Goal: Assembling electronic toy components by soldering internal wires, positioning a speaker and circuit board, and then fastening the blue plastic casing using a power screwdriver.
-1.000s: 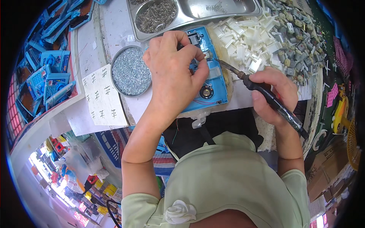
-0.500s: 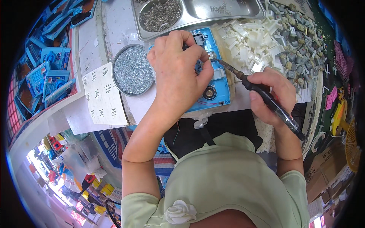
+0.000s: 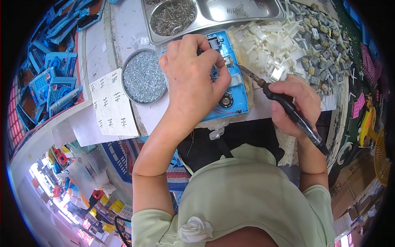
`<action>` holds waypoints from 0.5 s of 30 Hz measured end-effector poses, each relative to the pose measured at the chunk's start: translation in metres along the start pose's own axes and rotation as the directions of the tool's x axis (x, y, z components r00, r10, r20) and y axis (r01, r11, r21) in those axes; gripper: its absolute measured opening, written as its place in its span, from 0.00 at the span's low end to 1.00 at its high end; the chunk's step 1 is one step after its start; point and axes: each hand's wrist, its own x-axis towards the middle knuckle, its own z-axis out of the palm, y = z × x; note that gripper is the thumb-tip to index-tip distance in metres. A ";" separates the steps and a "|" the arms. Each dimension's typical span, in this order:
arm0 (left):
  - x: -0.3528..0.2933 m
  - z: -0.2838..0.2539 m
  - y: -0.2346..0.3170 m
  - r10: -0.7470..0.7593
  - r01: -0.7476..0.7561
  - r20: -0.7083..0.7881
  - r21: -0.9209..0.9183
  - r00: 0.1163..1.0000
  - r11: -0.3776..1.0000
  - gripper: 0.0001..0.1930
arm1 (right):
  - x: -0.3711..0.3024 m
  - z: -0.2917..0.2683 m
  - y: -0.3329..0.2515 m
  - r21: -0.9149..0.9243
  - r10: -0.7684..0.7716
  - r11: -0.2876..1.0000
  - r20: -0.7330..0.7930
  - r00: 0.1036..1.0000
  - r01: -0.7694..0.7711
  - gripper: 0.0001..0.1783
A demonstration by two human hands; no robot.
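Head view: right fingers (image 3: pixel 284 87) grip our ten-o'clock-pointing, likely light soldering iron (image 3: pixel 284 102) by its handle (image 3: pixel 302 124); left fingers (image 3: pixel 224 80), hold unclear.

**Left hand arched over, right hand in a pen-like grip**

My left forearm (image 3: pixel 156 144) slants forward and inward from the bent elbow, and my left hand (image 3: pixel 194 72) sits back-up at its end, knuckles raised, fingers bent downward. Its left thumb (image 3: pixel 223 80) points forward near the forefinger; I can't see whether their tips meet. My right forearm (image 3: pixel 312 158) runs forward more steeply. My right hand (image 3: pixel 296 103) lies nearer my body, closed in a grip, forefinger extended inward, thumb just below and apart from it.
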 end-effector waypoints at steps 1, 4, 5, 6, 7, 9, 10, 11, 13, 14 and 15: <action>0.000 0.001 0.000 -0.001 0.001 0.002 0.001 1.000 1.000 0.07 | 0.000 0.000 0.000 -0.003 0.005 1.000 0.000 1.000 -0.005 0.13; 0.000 0.002 0.000 0.001 -0.001 -0.002 -0.001 1.000 1.000 0.07 | 0.000 -0.002 0.000 -0.007 0.019 1.000 -0.001 1.000 -0.019 0.13; 0.000 0.002 0.000 0.003 -0.003 -0.005 -0.002 1.000 1.000 0.07 | 0.000 -0.002 0.000 -0.006 0.024 1.000 -0.002 1.000 -0.024 0.13; 0.000 0.002 0.000 -0.001 0.001 0.000 -0.002 1.000 1.000 0.07 | 0.000 -0.003 0.000 -0.005 0.029 1.000 -0.002 1.000 -0.029 0.13; 0.000 0.001 0.000 -0.005 0.005 0.004 0.000 1.000 1.000 0.07 | 0.000 -0.003 0.000 -0.006 0.027 1.000 -0.004 1.000 -0.027 0.13; 0.001 0.000 0.000 -0.008 0.008 0.003 -0.007 1.000 1.000 0.06 | 0.000 -0.003 0.001 -0.008 0.026 1.000 -0.007 1.000 -0.026 0.13; 0.001 0.001 0.000 -0.006 0.006 -0.003 -0.017 1.000 1.000 0.06 | 0.000 -0.004 0.001 -0.007 0.022 1.000 -0.006 1.000 -0.022 0.14; 0.001 0.002 -0.001 -0.003 0.003 -0.009 -0.026 1.000 1.000 0.05 | 0.000 -0.004 0.001 -0.007 0.018 1.000 -0.004 1.000 -0.018 0.14; 0.000 0.002 -0.001 -0.005 0.005 -0.010 -0.023 1.000 1.000 0.05 | 0.000 -0.005 0.000 -0.006 0.017 1.000 -0.003 1.000 -0.017 0.14; 0.000 0.002 -0.001 -0.005 0.005 -0.010 -0.023 1.000 1.000 0.05 | 0.000 -0.005 0.000 -0.006 0.019 1.000 -0.002 1.000 -0.019 0.14; 0.001 0.001 0.000 -0.003 0.003 -0.003 -0.017 1.000 1.000 0.06 | 0.000 -0.005 0.000 -0.005 0.020 1.000 -0.002 1.000 -0.020 0.14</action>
